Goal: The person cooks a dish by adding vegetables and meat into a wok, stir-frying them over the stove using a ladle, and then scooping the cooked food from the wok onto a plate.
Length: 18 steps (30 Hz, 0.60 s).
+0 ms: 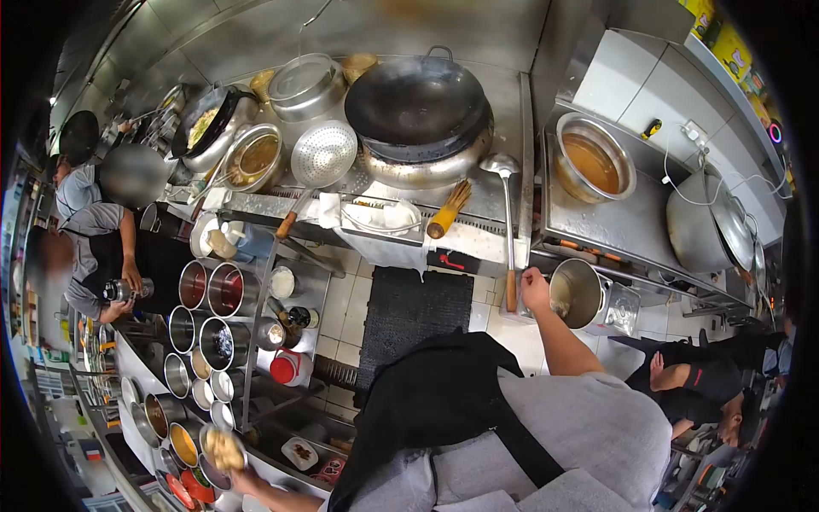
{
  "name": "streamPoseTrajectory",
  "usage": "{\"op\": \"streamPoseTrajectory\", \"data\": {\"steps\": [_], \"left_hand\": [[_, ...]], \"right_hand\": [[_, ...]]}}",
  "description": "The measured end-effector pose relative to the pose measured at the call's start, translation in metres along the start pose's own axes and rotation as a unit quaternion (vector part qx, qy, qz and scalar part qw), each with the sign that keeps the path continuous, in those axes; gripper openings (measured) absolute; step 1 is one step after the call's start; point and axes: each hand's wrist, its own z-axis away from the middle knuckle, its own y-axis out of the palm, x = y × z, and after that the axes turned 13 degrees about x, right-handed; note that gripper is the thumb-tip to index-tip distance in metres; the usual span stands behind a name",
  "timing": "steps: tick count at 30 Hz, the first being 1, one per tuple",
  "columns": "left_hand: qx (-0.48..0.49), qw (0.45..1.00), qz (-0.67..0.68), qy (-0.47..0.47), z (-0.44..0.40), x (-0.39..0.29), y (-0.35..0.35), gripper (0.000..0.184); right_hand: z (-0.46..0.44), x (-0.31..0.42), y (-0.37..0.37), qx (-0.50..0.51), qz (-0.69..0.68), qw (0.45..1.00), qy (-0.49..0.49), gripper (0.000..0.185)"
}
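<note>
My right hand [535, 288] is closed at the left rim of a deep metal pot [576, 293], near the wooden end of a long ladle [509, 230]. At the lower left my left hand [246, 480] is beside a metal container [223, 450] of pale yellow pieces; its fingers are blurred and partly hidden. Several sauce containers, one with orange liquid [183, 445], stand around it. A black wok [418, 101] sits on the burner, with a perforated strainer [324, 154] to its left.
A bowl of brown liquid [595, 164] and a large lidded pot [712, 218] stand on the right counter. A co-worker [94, 247] holds a jar at the left; other people are at the right. A black mat [414, 316] lies on the floor.
</note>
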Motion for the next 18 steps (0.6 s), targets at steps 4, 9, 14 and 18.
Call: {"op": "streamPoseTrajectory", "data": {"steps": [4,9,14,18], "left_hand": [[0.189,0.980,0.013,-0.061,0.011,-0.039,0.214,0.015],[0.369,0.925,0.012,-0.086,-0.026,-0.017,0.422,0.008],[0.498,0.858,0.003,-0.129,-0.048,0.011,0.626,0.005],[0.528,0.826,0.004,-0.197,-0.054,0.041,0.756,0.014]], "right_hand": [[-0.037,0.042,0.012,-0.013,-0.055,0.998,-0.007,0.015],[-0.089,0.156,0.030,0.175,-0.198,0.963,0.057,0.049],[-0.128,0.257,0.071,0.241,-0.076,0.955,0.157,0.094],[-0.168,0.219,0.145,0.143,-0.042,0.980,0.129,0.095]]}}
